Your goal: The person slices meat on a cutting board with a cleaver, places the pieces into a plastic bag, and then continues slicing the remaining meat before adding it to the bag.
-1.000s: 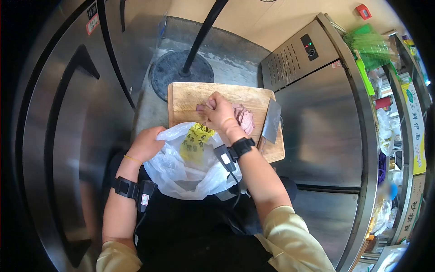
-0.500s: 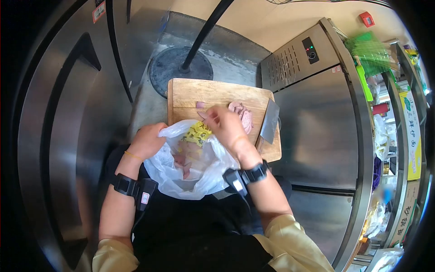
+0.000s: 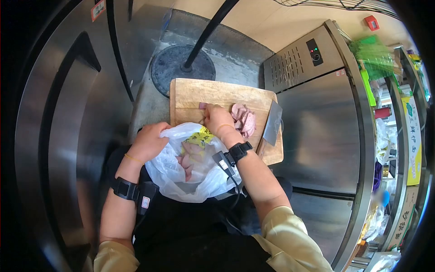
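Observation:
My left hand (image 3: 150,141) grips the rim of a white plastic bag (image 3: 199,183) that lies open on my lap, with pink slices (image 3: 186,163) inside. My right hand (image 3: 217,119) is down on the wooden cutting board (image 3: 195,93), its fingers bent beside a small pink piece (image 3: 202,105); what they hold, if anything, is hidden. Just right of that hand is a pile of pink meat slices (image 3: 244,120). A cleaver (image 3: 273,122) rests along the board's right side.
Beyond the board stands a black pole on a round base (image 3: 181,70). A steel refrigerator (image 3: 319,131) is at the right, steel doors (image 3: 86,136) at the left. Shelves with bags and boxes (image 3: 410,140) line the far right.
My right hand has moved down onto the board, near the small piece. The bag's mouth shows more of the slices inside. My left hand keeps its hold.

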The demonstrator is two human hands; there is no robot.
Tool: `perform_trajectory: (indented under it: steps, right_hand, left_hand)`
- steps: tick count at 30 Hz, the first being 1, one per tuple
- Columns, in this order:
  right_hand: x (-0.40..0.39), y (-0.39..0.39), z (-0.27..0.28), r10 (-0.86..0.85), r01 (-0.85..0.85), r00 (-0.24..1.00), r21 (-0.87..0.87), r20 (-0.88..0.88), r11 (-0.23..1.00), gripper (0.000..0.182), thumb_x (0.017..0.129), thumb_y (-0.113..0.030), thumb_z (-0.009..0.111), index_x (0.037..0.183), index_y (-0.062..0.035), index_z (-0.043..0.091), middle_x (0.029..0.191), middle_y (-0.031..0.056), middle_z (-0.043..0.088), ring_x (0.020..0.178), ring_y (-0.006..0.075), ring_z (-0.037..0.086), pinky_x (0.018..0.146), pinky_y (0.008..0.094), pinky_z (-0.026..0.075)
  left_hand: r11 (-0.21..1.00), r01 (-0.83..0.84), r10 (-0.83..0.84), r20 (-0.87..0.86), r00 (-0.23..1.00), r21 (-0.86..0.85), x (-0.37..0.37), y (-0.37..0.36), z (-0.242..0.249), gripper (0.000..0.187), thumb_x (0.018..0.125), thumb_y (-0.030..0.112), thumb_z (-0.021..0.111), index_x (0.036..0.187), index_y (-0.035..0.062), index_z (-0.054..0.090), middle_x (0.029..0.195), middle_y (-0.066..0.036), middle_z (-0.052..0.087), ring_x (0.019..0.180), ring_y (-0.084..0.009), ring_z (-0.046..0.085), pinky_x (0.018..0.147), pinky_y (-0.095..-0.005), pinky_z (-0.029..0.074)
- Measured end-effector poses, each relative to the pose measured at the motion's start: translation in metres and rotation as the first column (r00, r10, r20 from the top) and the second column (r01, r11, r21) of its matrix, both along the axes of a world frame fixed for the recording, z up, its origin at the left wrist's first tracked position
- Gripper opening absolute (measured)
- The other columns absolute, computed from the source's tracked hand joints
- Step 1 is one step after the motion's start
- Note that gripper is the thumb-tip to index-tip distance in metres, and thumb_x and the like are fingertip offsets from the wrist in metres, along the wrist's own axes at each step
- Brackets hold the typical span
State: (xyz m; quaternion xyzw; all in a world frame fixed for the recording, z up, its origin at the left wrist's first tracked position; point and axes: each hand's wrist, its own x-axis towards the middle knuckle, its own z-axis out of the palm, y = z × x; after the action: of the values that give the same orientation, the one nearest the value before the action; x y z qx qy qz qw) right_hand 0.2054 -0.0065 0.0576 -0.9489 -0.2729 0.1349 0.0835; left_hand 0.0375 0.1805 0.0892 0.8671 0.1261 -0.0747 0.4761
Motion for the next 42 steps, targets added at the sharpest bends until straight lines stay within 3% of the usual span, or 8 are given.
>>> perform_trajectory:
  steps: [3,13,16,20,22,28,32,42]
  right_hand:
    - [0.003,0.008,0.009,-0.042,0.035,0.998,0.143,0.043,0.989,0.024,0.077,-0.017,0.068,0.096,-0.0068,0.06,0.09,0.019,0.067,0.09,0.0354,0.065,0.078,0.044,0.051]
    - [0.021,0.014,-0.006,-0.071,0.068,0.997,0.154,0.01,0.986,0.023,0.074,-0.015,0.074,0.091,-0.0077,0.061,0.091,0.0163,0.065,0.091,0.0375,0.064,0.081,0.043,0.051]
    - [0.031,0.0,-0.017,-0.12,0.155,0.985,0.317,-0.127,0.936,0.02,0.075,-0.014,0.074,0.085,-0.006,0.059,0.077,0.009,0.063,0.075,0.0285,0.064,0.07,0.0365,0.051]
    - [0.019,-0.017,0.002,-0.052,0.396,0.868,0.624,-0.494,0.674,0.018,0.079,-0.004,0.072,0.082,-0.0069,0.055,0.069,-0.0052,0.05,0.064,0.0036,0.047,0.058,0.0196,0.043]
    - [-0.005,-0.023,0.039,0.093,0.421,0.792,0.649,-0.604,0.633,0.018,0.079,0.002,0.069,0.083,-0.0078,0.055,0.069,-0.0055,0.051,0.064,0.0038,0.048,0.058,0.0188,0.043]
    - [-0.047,-0.035,0.053,0.192,0.365,0.633,0.508,-0.75,0.781,0.02,0.082,0.01,0.065,0.092,-0.005,0.056,0.086,0.001,0.06,0.076,0.0091,0.06,0.066,0.023,0.053]
    - [-0.048,-0.041,0.052,0.173,0.483,0.547,0.478,-0.819,0.734,0.018,0.085,0.008,0.061,0.099,-0.0024,0.059,0.094,0.0059,0.065,0.085,0.0137,0.064,0.075,0.0265,0.056]
    - [-0.05,-0.041,0.057,0.28,0.601,0.381,0.466,-0.881,0.649,0.014,0.084,0.001,0.066,0.096,-0.0041,0.062,0.09,0.0019,0.065,0.071,0.0067,0.057,0.064,0.0189,0.046]
  left_hand:
    - [1.0,-0.001,0.001,-0.005,1.0,-0.003,-0.001,0.0,0.003,0.031,0.079,0.007,0.056,0.108,-0.0002,0.064,0.101,-0.019,0.068,0.095,-0.0321,0.065,0.083,-0.0358,0.05]
    - [1.0,-0.021,0.02,0.023,1.0,0.013,-0.002,0.0,-0.001,0.027,0.079,0.01,0.054,0.103,0.0056,0.065,0.101,-0.018,0.067,0.098,-0.0365,0.062,0.087,-0.0422,0.048]
    - [1.0,-0.016,0.016,0.032,0.999,0.011,-0.001,0.0,-0.004,0.027,0.079,0.01,0.054,0.103,0.0057,0.065,0.101,-0.018,0.067,0.098,-0.0366,0.061,0.087,-0.0425,0.048]
    - [1.0,-0.015,0.014,0.029,0.999,0.023,-0.002,-0.001,-0.001,0.026,0.08,0.01,0.055,0.104,0.0052,0.065,0.101,-0.019,0.067,0.098,-0.0367,0.062,0.087,-0.0426,0.048]
    - [0.999,-0.016,0.015,0.033,0.999,0.028,-0.002,-0.001,-0.001,0.026,0.08,0.01,0.055,0.104,0.0049,0.065,0.1,-0.019,0.067,0.097,-0.0367,0.062,0.086,-0.0426,0.048]
    - [1.0,-0.003,0.003,0.008,1.0,0.011,0.0,-0.001,-0.002,0.03,0.08,0.008,0.055,0.108,0.0015,0.064,0.1,-0.02,0.067,0.095,-0.0347,0.064,0.084,-0.0392,0.049]
    - [1.0,-0.011,0.011,0.026,1.0,0.0,-0.001,-0.001,-0.008,0.026,0.082,0.011,0.054,0.105,0.0046,0.064,0.098,-0.019,0.067,0.095,-0.0367,0.062,0.082,-0.0426,0.048]
    - [1.0,0.001,-0.001,0.052,0.999,0.004,0.002,0.0,-0.01,0.027,0.081,0.011,0.054,0.105,0.0047,0.065,0.099,-0.019,0.067,0.096,-0.0374,0.062,0.083,-0.0438,0.048]
